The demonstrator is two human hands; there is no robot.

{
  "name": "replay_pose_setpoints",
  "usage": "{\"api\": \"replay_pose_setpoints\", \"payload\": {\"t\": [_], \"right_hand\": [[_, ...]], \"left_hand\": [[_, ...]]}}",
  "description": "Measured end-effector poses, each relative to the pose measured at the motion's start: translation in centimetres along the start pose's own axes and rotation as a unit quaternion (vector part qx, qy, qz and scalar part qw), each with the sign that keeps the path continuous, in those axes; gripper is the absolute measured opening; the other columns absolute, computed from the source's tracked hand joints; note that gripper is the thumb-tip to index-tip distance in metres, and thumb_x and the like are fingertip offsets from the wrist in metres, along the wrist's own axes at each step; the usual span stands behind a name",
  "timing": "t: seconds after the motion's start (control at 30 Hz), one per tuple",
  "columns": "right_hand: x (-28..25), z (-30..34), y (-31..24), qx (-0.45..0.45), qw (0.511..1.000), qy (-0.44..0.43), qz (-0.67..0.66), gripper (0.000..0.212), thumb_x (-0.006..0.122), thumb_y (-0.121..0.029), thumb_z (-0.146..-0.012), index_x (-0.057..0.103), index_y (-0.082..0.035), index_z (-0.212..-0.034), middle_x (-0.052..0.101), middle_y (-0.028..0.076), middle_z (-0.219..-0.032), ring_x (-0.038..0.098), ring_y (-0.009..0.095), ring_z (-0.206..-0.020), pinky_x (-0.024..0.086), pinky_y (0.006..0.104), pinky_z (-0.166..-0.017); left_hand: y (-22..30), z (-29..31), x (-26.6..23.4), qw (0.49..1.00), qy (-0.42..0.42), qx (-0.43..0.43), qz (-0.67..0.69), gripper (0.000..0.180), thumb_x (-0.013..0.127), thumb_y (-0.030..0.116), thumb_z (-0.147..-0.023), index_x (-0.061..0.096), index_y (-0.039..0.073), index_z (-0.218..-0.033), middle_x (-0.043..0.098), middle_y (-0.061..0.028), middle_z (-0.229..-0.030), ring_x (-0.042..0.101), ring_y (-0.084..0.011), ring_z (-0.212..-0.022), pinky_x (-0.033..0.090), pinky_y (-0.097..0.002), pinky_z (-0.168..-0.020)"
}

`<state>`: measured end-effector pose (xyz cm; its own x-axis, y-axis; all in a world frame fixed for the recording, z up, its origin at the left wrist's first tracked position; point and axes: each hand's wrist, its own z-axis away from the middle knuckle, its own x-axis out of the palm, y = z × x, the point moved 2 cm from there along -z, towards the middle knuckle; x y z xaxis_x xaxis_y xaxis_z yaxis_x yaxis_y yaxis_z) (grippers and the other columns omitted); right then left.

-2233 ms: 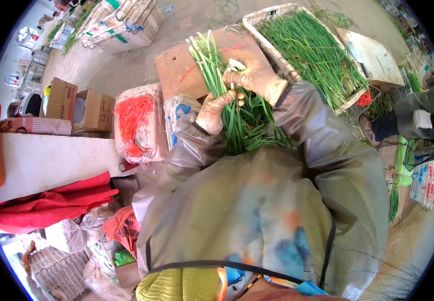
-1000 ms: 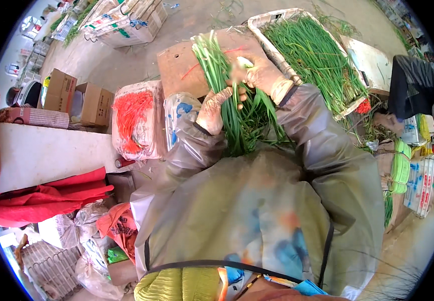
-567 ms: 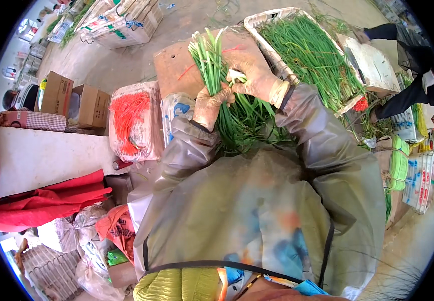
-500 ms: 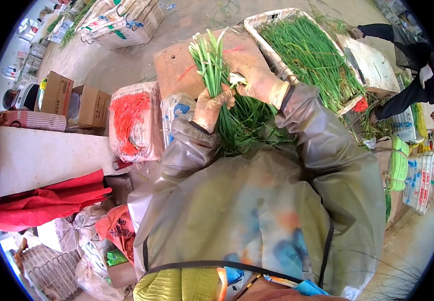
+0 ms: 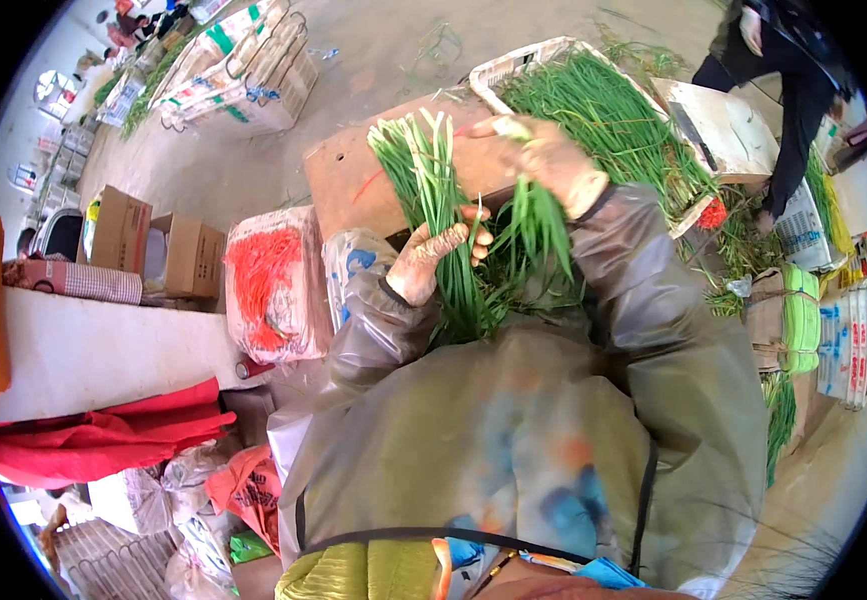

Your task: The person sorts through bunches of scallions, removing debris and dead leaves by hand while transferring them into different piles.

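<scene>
My left hand, in a soiled tan glove, is closed around a bunch of chives. The pale cut ends point up and away from me, and the leaves hang toward my lap. To its right, my right hand, gloved too and slightly blurred, grips a smaller bunch of chives; its pale ends show past the fingers and its leaves droop below. Both hands are above the near edge of a brown board. More leaves lie between my forearms, partly hidden by the hands.
A white crate of long green chives stands at the far right, beside a pale board with a knife. Red ties lie on a wrapped stack at left. Stacked crates stand far left. Another person's leg is at upper right.
My hands have drawn apart: the right has risen up and away with the smaller bunch, while the left has dropped slightly, still holding its bunch. The person at the right has shifted.
</scene>
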<state>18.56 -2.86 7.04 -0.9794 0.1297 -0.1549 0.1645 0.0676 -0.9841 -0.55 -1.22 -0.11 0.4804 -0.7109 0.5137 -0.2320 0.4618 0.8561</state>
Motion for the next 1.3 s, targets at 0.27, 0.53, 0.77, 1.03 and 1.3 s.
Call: {"api": "replay_pose_setpoints", "payload": {"t": [0.27, 0.53, 0.77, 1.03, 1.3], "right_hand": [[1.3, -0.6, 1.8, 0.007, 0.995, -0.022, 0.102, 0.038, 0.068, -0.025, -0.077, 0.057, 0.001, -0.103, 0.058, 0.003, -0.07, 0.053, 0.012, -0.06, 0.043, 0.0256, -0.055], [0.4, 0.2, 2.9, 0.079, 0.993, -0.065, -0.065, 0.034, 0.067, -0.024, -0.079, 0.058, -0.003, -0.104, 0.058, -0.002, -0.076, 0.052, 0.007, -0.064, 0.042, 0.0213, -0.056], [0.2, -2.5, 3.2, 0.021, 0.997, -0.033, -0.07, 0.026, 0.065, -0.025, -0.08, 0.061, -0.006, -0.097, 0.06, -0.002, -0.08, 0.052, 0.007, -0.064, 0.043, 0.0218, -0.055], [-6.2, -1.8, 1.2, 0.031, 0.966, 0.183, -0.181, 0.018, 0.069, -0.021, -0.076, 0.062, -0.007, -0.084, 0.049, -0.006, -0.064, 0.041, 0.003, -0.05, 0.029, 0.0184, -0.043], [-18.0, -1.6, 4.6, -0.023, 0.945, 0.319, 0.074, 0.031, 0.06, -0.035, -0.083, 0.068, -0.006, -0.089, 0.064, -0.001, -0.08, 0.049, 0.007, -0.063, 0.038, 0.0214, -0.052]], "left_hand": [[-0.6, -0.3, -0.7, 0.995, 0.04, -0.019, 0.088, 0.037, 0.056, 0.021, -0.086, 0.049, 0.002, -0.117, 0.061, -0.0094, -0.094, 0.057, -0.0159, -0.078, 0.047, -0.0275, -0.069], [-0.9, -0.6, -1.4, 0.988, 0.082, 0.018, 0.133, 0.023, 0.058, 0.014, -0.083, 0.056, 0.004, -0.103, 0.059, -0.0035, -0.081, 0.055, -0.0134, -0.07, 0.046, -0.0257, -0.062], [-1.1, -0.6, -1.6, 0.993, 0.093, 0.005, 0.07, 0.027, 0.062, 0.013, -0.079, 0.056, 0.005, -0.104, 0.06, -0.0043, -0.086, 0.056, -0.0138, -0.074, 0.046, -0.0267, -0.066], [-1.5, 2.1, -5.5, 0.977, 0.088, 0.05, 0.186, 0.018, 0.058, 0.015, -0.082, 0.053, 0.006, -0.097, 0.059, -0.0135, -0.086, 0.058, -0.0244, -0.076, 0.05, -0.0373, -0.068], [-0.8, 7.6, -10.5, 0.955, 0.077, 0.175, 0.225, 0.022, 0.057, 0.017, -0.085, 0.05, 0.008, -0.103, 0.053, -0.0117, -0.098, 0.05, -0.0167, -0.071, 0.045, -0.0294, -0.063]]}}
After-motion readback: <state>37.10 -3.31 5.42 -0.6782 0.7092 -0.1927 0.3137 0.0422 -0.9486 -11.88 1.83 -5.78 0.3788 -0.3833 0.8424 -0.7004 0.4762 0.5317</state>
